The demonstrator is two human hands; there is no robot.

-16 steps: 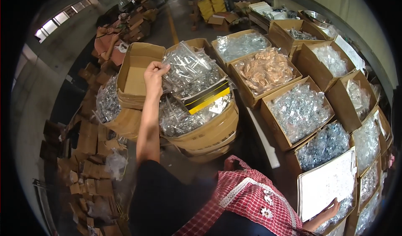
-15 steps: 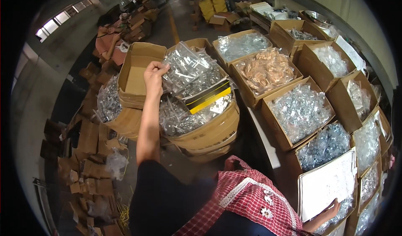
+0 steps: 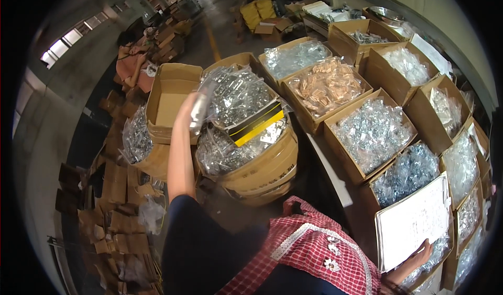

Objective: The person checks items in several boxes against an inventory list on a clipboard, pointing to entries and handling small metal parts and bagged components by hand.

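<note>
My left hand (image 3: 187, 109) is closed on a clear plastic bag of metal parts (image 3: 200, 110), both smeared by motion. It is over the left edge of a carton (image 3: 257, 124) with a black and yellow band, heaped with bagged silvery metal parts (image 3: 238, 93). Just left of the hand stands an open cardboard box (image 3: 175, 98) with its brown inside showing. At the lower right, my right hand (image 3: 419, 258) grips the bottom edge of a clipboard with white papers (image 3: 411, 224), fingertips on the sheets. The clipboard tilts over boxes of bagged parts.
Below the carton is a large bulging cardboard box (image 3: 267, 164) of bagged metal pieces. Rows of cartons run along the right, one with copper-coloured parts (image 3: 325, 88), one with bluish parts (image 3: 406, 177). Stacked cardboard (image 3: 123, 221) lies left. A co-worker (image 3: 132, 67) is at the far left.
My left hand has drawn the bag from above the heaped carton down and left to its edge. The view has shifted slightly. My right hand keeps hold of the clipboard.
</note>
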